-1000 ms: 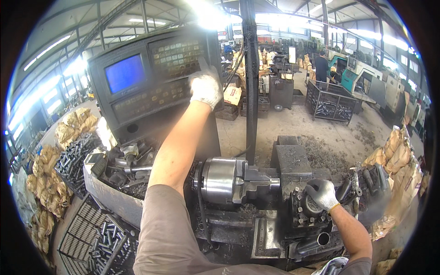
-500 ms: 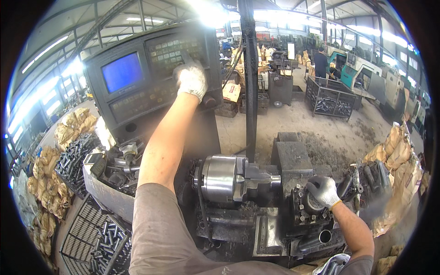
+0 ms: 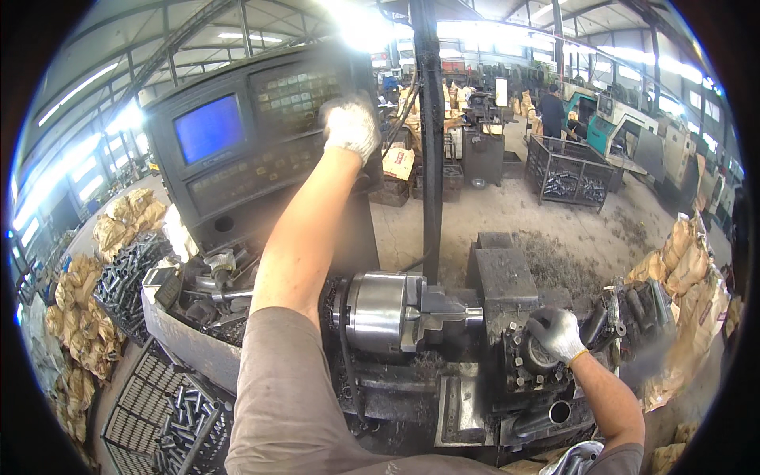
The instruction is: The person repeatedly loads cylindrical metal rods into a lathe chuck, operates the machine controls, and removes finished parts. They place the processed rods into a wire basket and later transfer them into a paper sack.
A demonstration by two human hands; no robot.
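My left hand (image 3: 351, 128), in a white knitted glove, is at the right side of a dark machine control panel (image 3: 237, 170), beside its keypad (image 3: 297, 95). Motion smears its fingers, so their shape does not show. My right hand (image 3: 559, 334), gloved with darker fingertips, curls over the round dark cap of a bolted tool turret (image 3: 529, 372) on a lathe. Left of the turret is a shiny lathe chuck (image 3: 376, 311), its jaws around a short metal workpiece (image 3: 473, 316). A blue screen (image 3: 208, 128) glows on the panel.
A dark post (image 3: 430, 142) rises behind the lathe. Metal tubes fill a black crate (image 3: 134, 408) at lower left. Brown paper sacks (image 3: 685, 317) stand at right. Farther back are a wire bin (image 3: 570, 174) of parts and a person (image 3: 552, 111) beside a green-and-white machine.
My left hand has moved right, off the keypad toward the panel's right edge. My right hand stays on the turret, and the view has shifted slightly.
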